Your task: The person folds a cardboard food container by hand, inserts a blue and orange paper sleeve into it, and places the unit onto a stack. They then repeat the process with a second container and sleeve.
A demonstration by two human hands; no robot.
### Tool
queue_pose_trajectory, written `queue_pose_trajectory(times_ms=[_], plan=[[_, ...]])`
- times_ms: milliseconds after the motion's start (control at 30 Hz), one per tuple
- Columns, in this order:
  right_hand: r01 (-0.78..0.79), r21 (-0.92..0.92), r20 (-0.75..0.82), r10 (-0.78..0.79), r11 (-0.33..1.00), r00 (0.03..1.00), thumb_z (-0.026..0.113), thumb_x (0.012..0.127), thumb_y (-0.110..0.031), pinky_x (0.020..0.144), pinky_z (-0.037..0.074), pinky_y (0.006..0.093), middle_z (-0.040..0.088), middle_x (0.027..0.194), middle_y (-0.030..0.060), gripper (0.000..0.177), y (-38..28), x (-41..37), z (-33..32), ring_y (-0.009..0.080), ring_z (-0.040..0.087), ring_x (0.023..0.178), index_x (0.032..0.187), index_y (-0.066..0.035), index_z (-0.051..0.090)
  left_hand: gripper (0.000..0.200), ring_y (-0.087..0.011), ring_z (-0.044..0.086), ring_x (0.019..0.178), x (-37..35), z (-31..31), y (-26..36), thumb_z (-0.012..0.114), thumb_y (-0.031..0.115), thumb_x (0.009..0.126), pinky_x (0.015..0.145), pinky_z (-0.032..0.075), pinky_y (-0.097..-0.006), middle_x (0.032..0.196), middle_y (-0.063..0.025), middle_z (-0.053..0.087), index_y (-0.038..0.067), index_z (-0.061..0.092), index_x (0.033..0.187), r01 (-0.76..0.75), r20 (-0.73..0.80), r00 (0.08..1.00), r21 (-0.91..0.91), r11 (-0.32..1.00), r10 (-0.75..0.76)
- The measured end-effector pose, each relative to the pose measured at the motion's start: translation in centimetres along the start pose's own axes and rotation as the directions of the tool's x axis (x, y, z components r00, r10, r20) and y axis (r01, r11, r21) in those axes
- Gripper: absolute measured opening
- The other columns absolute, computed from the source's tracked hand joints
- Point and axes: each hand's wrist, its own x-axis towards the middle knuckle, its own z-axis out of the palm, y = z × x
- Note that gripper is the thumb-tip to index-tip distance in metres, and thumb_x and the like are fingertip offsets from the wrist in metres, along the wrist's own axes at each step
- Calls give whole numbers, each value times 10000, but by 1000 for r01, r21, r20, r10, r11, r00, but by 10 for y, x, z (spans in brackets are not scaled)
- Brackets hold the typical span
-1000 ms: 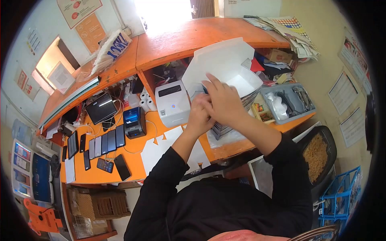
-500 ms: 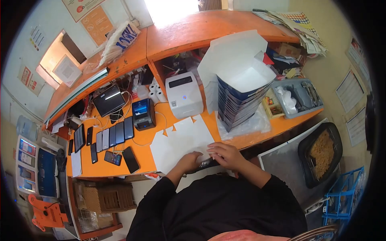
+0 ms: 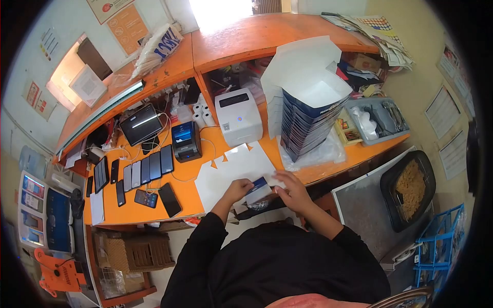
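A flat white cardboard box blank lies on the orange desk in front of me, its notched edge pointing away. At its near edge a flap is bent up, showing a dark blue printed side. My left hand is closed on this edge, thumb against the blue part. On the flap's right end, my right hand is pinching the white card with thumb and fingers. Beyond my right hand rises a tall stack of nested cardboard boxes, blue outside and white inside, standing on clear plastic.
Several phones lie on the desk at left, near a small dark printer. A white label printer stands behind the blank. At right are a grey tray with cutlery and a black pan of food.
The near edge of the blank has been bent up, so its blue printed side now shows. My hands have moved slightly apart, the left shifting left and the right a little up.
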Motion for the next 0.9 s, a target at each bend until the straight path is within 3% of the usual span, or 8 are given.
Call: queue_pose_trajectory(times_ms=[100, 200, 333, 433, 533, 667, 767, 900], plan=[[-38, -7, -137, 37, 999, 990, 634, 861, -124, 1080, 326, 415, 460, 1380, 202, 468, 14, 3, 0, 355, 436, 1285, 1304, -29, 517, 219, -91, 601, 735, -14, -4, -1, 634, 225, 935, 716, 479, -254, 817, -17, 679, 16, 694, 966, -109, -277, 961, -383, 918, -2], [-38, 9, -181, 39, 999, 983, 642, 862, -145, 1108, 288, 429, 395, 1440, 214, 516, 14, 11, 7, 371, 385, 1330, 1340, -37, 481, 205, -61, 594, 734, -27, -13, 2, 637, 224, 940, 720, 468, -209, 854, -5, 687, 31, 680, 992, -151, -332, 913, -813, 562, -236], [52, -114, -63, -59, 992, 996, 654, 855, -146, 1103, 289, 425, 394, 1455, 206, 513, 6, 33, 22, 362, 394, 1329, 1332, -43, 494, 187, -63, 594, 739, -42, -19, 19, 627, 201, 948, 716, 464, -205, 857, 3, 686, 28, 679, 995, -152, -305, 941, -771, 619, -149], [112, 61, -228, -95, 992, 969, 661, 848, -138, 1059, 341, 402, 553, 1292, 179, 379, -6, 52, 31, 327, 498, 1224, 1204, -33, 583, 175, -55, 584, 741, -60, -22, 40, 622, 192, 954, 719, 460, -201, 847, 11, 678, 31, 679, 992, -119, -243, 968, -671, 732, -65], [-152, 430, -89, 210, 890, 974, 656, 816, -111, 843, 449, 392, 636, 1001, 125, 140, -11, 51, 49, 326, 601, 935, 942, -51, 663, 185, -45, 570, 715, -74, -27, 51, 620, 203, 959, 668, 456, -195, 823, 24, 665, 29, 678, 984, -89, -173, 985, -626, 774, -26], [319, -59, -78, -323, 946, 943, 685, 732, -109, 728, 424, 390, 610, 855, 18, 43, -40, 55, 54, 284, 560, 796, 721, -122, 645, 181, -34, 546, 706, -91, -26, 68, 594, 176, 974, 641, 439, -182, 812, 35, 644, 15, 674, 990, -101, -134, 991, -608, 788, 23], [407, -150, 31, -407, 901, 913, 709, 704, -144, 764, 416, 382, 607, 850, -8, 68, -64, 54, 51, 248, 557, 867, 697, -140, 641, 168, -38, 548, 770, -98, -33, 64, 579, 144, 976, 690, 436, -183, 856, 27, 643, 8, 667, 1019, -120, -98, 992, -635, 763, 74], [501, -65, 228, -476, 863, 850, 739, 683, -140, 868, 375, 415, 620, 916, -20, 82, -83, 49, 53, 222, 530, 1012, 732, -146, 673, 200, -62, 565, 792, -111, -47, 64, 605, 177, 963, 706, 440, -204, 887, 2, 652, 16, 659, 1069, -135, -8, 986, -631, 764, 168]])
